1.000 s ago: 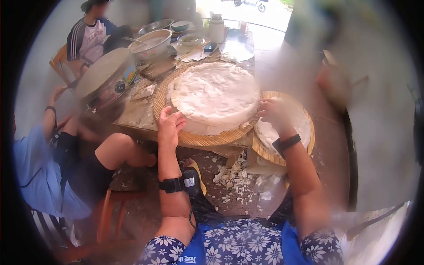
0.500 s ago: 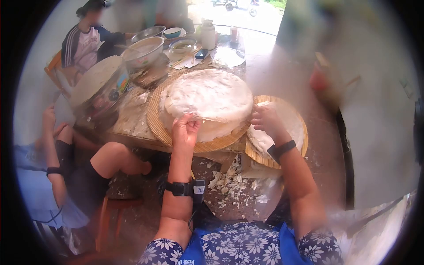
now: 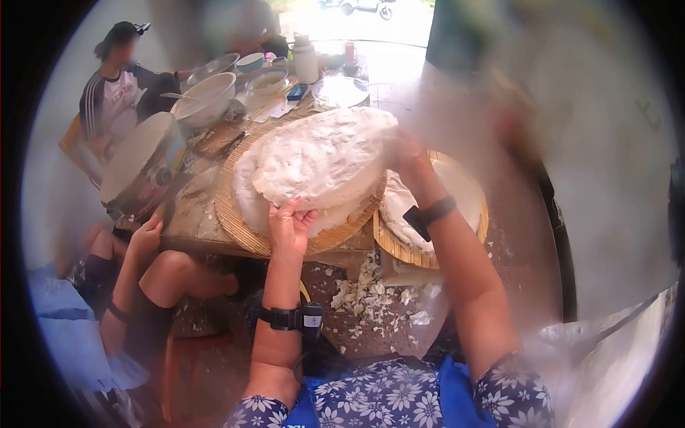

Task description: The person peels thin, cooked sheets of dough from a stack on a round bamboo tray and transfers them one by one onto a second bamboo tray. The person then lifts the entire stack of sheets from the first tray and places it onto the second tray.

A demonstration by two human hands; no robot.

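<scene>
A round white sheet (image 3: 325, 153) is lifted and tilted, its near left edge pinched by my left hand (image 3: 291, 227). My right hand (image 3: 407, 153), somewhat blurred, grips the sheet's right edge. Beneath it, more white sheets (image 3: 246, 182) lie on a large round woven tray (image 3: 227, 192). To the right, a second woven tray (image 3: 479, 217) bears another white sheet (image 3: 457, 189), close below my right forearm.
A person (image 3: 118, 100) sits at the back left; another person's hand (image 3: 146, 235) is beside a large tilted pan (image 3: 139, 160). Bowls (image 3: 207, 100), a white bottle (image 3: 305, 60) and a phone (image 3: 297, 92) stand behind the tray. White scraps (image 3: 371, 303) litter the floor.
The top sheet has come up off the stack and tilted, its right side raised with my right hand. The person at the left has brought a hand to the pan's lower edge.
</scene>
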